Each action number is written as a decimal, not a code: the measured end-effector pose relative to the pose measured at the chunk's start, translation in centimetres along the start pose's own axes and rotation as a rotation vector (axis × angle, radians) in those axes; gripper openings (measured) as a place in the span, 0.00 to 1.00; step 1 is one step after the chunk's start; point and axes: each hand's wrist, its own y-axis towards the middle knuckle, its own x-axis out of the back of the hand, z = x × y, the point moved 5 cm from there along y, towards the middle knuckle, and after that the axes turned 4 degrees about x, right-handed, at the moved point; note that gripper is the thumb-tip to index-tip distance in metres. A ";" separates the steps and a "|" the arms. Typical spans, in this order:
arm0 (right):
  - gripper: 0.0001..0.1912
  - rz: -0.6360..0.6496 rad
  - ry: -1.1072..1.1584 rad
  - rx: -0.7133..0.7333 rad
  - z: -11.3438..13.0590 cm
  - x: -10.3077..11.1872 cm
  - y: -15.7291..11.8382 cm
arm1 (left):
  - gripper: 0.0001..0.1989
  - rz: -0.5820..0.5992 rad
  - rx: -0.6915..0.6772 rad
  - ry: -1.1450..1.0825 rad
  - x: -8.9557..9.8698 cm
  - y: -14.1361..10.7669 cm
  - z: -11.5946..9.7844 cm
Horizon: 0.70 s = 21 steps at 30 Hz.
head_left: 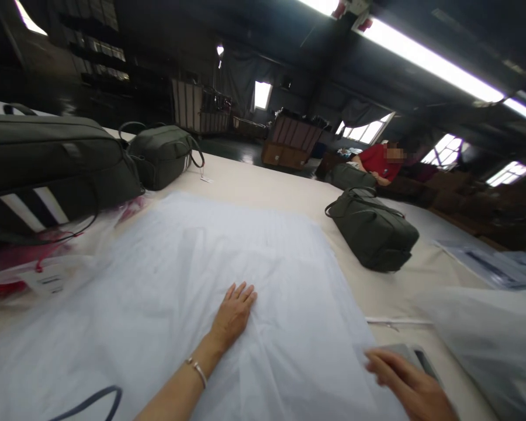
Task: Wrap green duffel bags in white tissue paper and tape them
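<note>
My left hand (234, 314) lies flat with fingers stretched out on a wide stack of whitish, see-through plastic sheets (284, 292). A thin bracelet is on that wrist. My right hand (414, 383) is at the right edge of the plastic, its fingers pointing left. Motion smears those fingers, so I cannot tell whether they grip the sheet edge. Beneath the right hand a flat grey object (427, 362) shows in part. A dark cord-like loop (99, 400) lies on the plastic at the lower left.
Dark green bags stand on the cream table (263, 178): a large striped bag (48, 169), a smaller bag (164, 155) and another bag (370, 228) at right. Clear plastic (491, 333) lies at the right edge. A person in red (379, 161) handles a bag across the table.
</note>
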 end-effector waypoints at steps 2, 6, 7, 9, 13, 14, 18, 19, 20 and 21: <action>0.17 0.263 0.116 0.100 5.8 -6.8 2.6 | 0.23 0.009 0.002 -0.013 -0.2 0.0 0.0; 0.09 0.558 0.237 0.210 13.5 -19.4 8.9 | 0.23 0.008 0.013 -0.044 -0.3 0.0 0.1; 0.08 0.592 0.214 0.196 14.1 -21.9 10.4 | 0.23 0.004 0.014 -0.048 -0.3 -0.1 0.0; 0.07 0.624 0.149 0.158 14.1 -25.6 13.0 | 0.22 0.003 0.011 -0.052 -0.4 -0.1 0.0; 0.08 0.652 0.040 0.112 12.7 -29.7 16.4 | 0.22 0.009 0.013 -0.059 -0.5 -0.1 0.0; 0.10 0.658 0.015 0.109 12.5 -30.2 17.0 | 0.22 0.007 0.016 -0.061 -0.5 -0.1 0.0; 0.11 0.639 -0.046 0.128 12.4 -31.1 18.5 | 0.21 0.004 0.011 -0.075 -0.8 -0.2 -0.2; 0.09 0.635 -0.054 0.135 12.5 -31.0 18.8 | 0.21 0.002 0.008 -0.078 -0.9 -0.2 -0.2; 0.07 0.636 -0.060 0.143 12.6 -31.0 19.0 | 0.21 -0.003 0.008 -0.080 -1.0 -0.2 -0.2; 0.05 0.640 -0.066 0.151 12.8 -30.9 19.1 | 0.21 -0.007 0.010 -0.081 -1.1 -0.2 -0.2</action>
